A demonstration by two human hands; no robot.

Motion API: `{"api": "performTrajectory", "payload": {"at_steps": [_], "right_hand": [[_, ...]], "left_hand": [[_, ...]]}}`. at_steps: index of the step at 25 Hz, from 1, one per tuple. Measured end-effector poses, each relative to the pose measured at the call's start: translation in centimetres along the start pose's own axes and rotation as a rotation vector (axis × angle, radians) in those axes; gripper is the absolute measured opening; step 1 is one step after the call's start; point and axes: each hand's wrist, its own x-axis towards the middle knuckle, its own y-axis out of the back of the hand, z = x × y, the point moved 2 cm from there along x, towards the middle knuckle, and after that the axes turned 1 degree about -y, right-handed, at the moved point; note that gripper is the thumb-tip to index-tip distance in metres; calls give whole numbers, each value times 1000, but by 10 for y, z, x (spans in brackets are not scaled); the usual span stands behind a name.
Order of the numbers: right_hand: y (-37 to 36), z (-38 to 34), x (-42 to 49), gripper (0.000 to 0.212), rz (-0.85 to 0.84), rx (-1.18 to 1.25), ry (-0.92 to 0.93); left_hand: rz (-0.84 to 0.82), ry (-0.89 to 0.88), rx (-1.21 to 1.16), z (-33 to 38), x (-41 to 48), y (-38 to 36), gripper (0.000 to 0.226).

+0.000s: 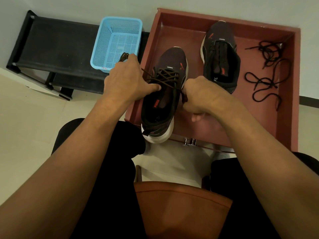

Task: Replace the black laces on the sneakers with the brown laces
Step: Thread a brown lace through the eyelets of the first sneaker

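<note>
L hand [128,80]: fingers curled on brown lace [165,76] end, thumb on sneaker [160,107] | R hand [200,97]: fist pinching other end | sneaker betw. hands, in tray [259,121] | black laces [265,73] loose beyond R hand

Red tray [250,121] with sneakers [221,54], black laces [269,50]
</note>
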Motion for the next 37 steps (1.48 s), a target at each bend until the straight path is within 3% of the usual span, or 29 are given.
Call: {"api": "performTrajectory", "payload": {"at_steps": [5,8,12,14,17,24,29,32,34,37], "right_hand": [[23,6,-15,5,211,207,194],[22,5,-14,8,225,215,233],[16,9,-6,13,189,69,144],[2,9,-4,12,106,-117,62],[-14,2,-5,34,26,-220,12],[21,3,-10,2,306,126,162],[20,5,-9,15,272,73,169],[9,10,-5,11,130,-99,78],[3,8,-3,19,86,-140,71],[6,5,-3,12,153,-85,99]], "left_hand": [[-90,77,94,-10,-3,5,92],[-107,105,109,-8,-6,7,75],[-126,104,85,-3,-5,6,54],[-148,99,64,-6,-3,4,48],[-184,83,44,-10,0,3,44],[-188,17,37,-10,4,-1,43],[-206,7,46,-12,6,-3,43],[-205,-12,61,-13,8,-4,43],[-209,-26,73,-12,8,-5,44],[-200,-35,75,-12,8,-4,45]]}}
